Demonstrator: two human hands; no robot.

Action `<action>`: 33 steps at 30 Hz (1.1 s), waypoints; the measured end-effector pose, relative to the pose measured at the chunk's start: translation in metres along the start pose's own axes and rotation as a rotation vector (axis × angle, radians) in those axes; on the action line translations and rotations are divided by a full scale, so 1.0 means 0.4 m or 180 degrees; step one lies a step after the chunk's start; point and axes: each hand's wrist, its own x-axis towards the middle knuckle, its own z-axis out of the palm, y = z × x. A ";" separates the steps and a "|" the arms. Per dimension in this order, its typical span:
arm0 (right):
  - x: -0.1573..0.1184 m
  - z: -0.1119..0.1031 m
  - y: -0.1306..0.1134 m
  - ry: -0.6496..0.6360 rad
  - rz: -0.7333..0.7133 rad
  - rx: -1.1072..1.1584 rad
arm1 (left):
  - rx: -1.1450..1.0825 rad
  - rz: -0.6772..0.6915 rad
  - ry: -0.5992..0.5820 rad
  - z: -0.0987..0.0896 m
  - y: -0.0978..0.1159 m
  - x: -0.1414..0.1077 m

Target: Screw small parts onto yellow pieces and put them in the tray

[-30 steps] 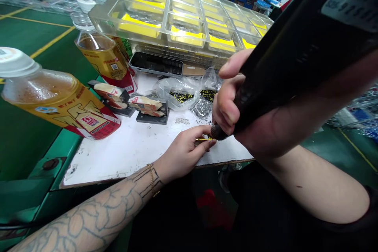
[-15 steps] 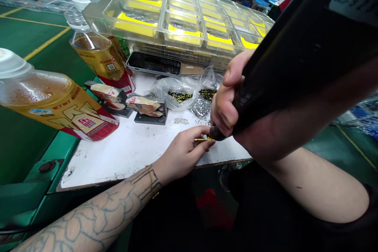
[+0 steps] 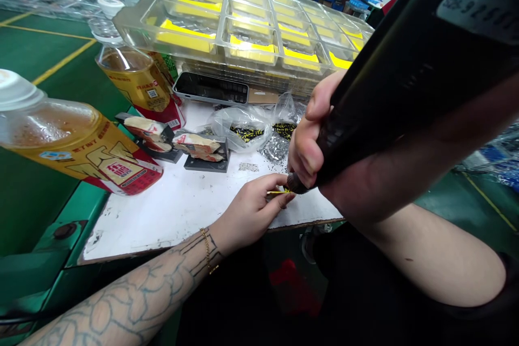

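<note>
Above the front edge of the white table [image 3: 162,216], my left hand [image 3: 259,205] pinches a small yellow piece [image 3: 278,192] between thumb and fingers. My right hand [image 3: 310,130] is wrapped round a large black tool [image 3: 389,81] with a white label, tilted so its narrow end points down and left. That end meets the yellow piece at my left fingertips; the exact contact is hidden. Beyond my hands, clear plastic bags [image 3: 243,128] hold small black and yellow parts. Small silvery parts [image 3: 275,148] lie beside them.
Two drink bottles [image 3: 121,167] [image 3: 141,81] stand at the left. Two dark blocks wrapped in tape [image 3: 206,154] [image 3: 156,138] sit near them. A phone [image 3: 211,87] leans against stacked clear trays [image 3: 227,62] with yellow pieces. People are in the background.
The black tool and my right hand have shifted very slightly left. My left hand keeps its pinch in nearly the same place.
</note>
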 end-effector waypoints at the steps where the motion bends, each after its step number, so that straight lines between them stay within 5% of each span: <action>1: 0.000 -0.004 0.002 -0.0009 0.0029 0.0049 | -0.0019 -0.0019 -0.0008 -0.001 0.000 0.000; 5: 0.002 -0.032 0.013 -0.0034 0.0171 0.0027 | -0.0208 -0.0119 -0.0010 -0.002 0.002 -0.001; 14: 0.007 -0.053 0.017 0.0211 -0.0524 -0.0948 | -0.0400 -0.0411 0.0144 0.006 0.002 -0.012; 24: -0.002 -0.199 0.098 0.0139 -0.0647 -0.1801 | -0.1890 -0.0986 0.1422 -0.020 0.002 0.010; 33: -0.048 -0.212 0.151 -0.1502 -0.0221 -0.3418 | -0.2196 -0.1100 0.1497 -0.026 0.012 0.013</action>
